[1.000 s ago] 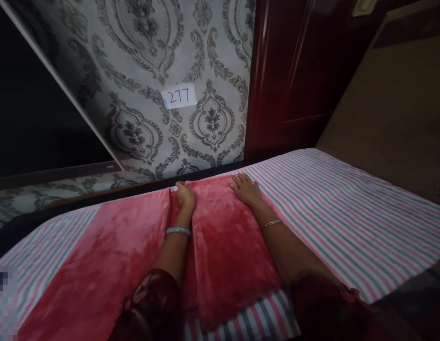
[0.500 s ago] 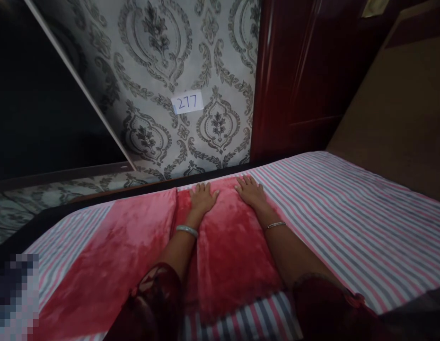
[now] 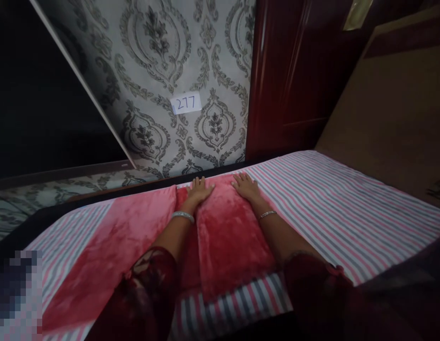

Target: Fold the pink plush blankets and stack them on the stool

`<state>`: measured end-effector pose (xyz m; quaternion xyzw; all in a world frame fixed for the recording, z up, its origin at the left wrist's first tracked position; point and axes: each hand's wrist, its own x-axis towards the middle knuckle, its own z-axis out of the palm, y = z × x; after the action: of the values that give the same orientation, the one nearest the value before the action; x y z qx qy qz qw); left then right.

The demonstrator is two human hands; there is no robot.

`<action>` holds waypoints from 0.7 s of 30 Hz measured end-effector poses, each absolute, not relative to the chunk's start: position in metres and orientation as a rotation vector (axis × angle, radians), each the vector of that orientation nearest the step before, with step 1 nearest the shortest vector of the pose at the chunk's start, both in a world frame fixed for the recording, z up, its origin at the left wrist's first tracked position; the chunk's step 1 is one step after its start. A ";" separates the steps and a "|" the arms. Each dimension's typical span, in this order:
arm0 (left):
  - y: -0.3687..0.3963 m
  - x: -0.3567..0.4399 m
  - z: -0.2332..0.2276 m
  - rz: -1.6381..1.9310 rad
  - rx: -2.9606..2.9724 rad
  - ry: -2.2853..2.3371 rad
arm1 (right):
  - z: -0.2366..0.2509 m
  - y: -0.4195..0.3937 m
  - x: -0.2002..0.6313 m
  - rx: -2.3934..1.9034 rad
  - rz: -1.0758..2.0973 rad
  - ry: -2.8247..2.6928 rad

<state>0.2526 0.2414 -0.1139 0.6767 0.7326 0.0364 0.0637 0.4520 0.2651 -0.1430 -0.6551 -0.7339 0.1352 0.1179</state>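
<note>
Red plush cloth [image 3: 227, 237], folded, at bed's [image 3: 347, 208] far edge: left hand [image 3: 199, 190] and right hand [image 3: 245, 186] lay flat, fingers spread, gripping nothing; even outward pressure would smooth it best.

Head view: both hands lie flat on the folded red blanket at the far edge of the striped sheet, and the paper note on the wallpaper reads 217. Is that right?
Not quite. In the head view the paper note on the wallpaper reads 277, not 217. The rest holds: the left hand and right hand lie flat on the folded red blanket at the far edge of the striped sheet.
</note>
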 end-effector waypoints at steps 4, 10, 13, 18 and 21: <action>0.201 0.269 -0.105 0.157 2.177 2.136 | -0.118 0.248 0.466 -1.922 0.347 -2.137; 0.146 0.279 -0.128 0.083 2.365 2.025 | -0.129 0.194 0.492 -1.904 0.217 -2.298; 0.139 0.276 -0.143 0.053 2.368 2.064 | -0.151 0.176 0.494 -1.912 0.193 -2.337; 0.138 0.274 -0.151 0.061 2.387 2.084 | -0.164 0.173 0.494 -1.877 0.168 -2.304; 0.140 0.273 -0.143 0.042 2.375 2.044 | -0.159 0.173 0.494 -1.875 0.184 -2.296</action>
<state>0.2728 0.1397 -0.1434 0.7578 0.6523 0.0135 0.0039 0.4936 0.1732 -0.1593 -0.6289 -0.7703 0.0617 0.0856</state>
